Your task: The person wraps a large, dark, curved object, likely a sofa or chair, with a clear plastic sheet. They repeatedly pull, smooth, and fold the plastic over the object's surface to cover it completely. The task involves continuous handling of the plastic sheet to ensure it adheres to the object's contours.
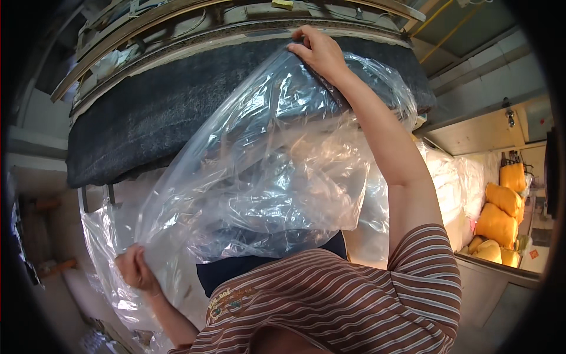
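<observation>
A large clear plastic sheet (pixel 277 171) spreads in front of me, wrinkled and shiny, from the work surface down past my waist. My right hand (pixel 318 56) is stretched far forward, its fingers closed on the sheet's upper edge above a dark cloth covering (pixel 147 106). Low on the left, my left hand (pixel 137 270) has its fingers closed on the opposite edge. Between the two hands the plastic runs in a taut slanting line. Whether it is a single sheet or a bag with two layers, I cannot tell.
Long wooden rails (pixel 147 26) run behind the dark-covered table. More clear plastic (pixel 112 277) hangs at the left. To the right stand stacked yellow-orange bundles (pixel 498 218) beside whitish plastic-wrapped material (pixel 448 177). A small yellow object (pixel 282 5) lies at the far edge.
</observation>
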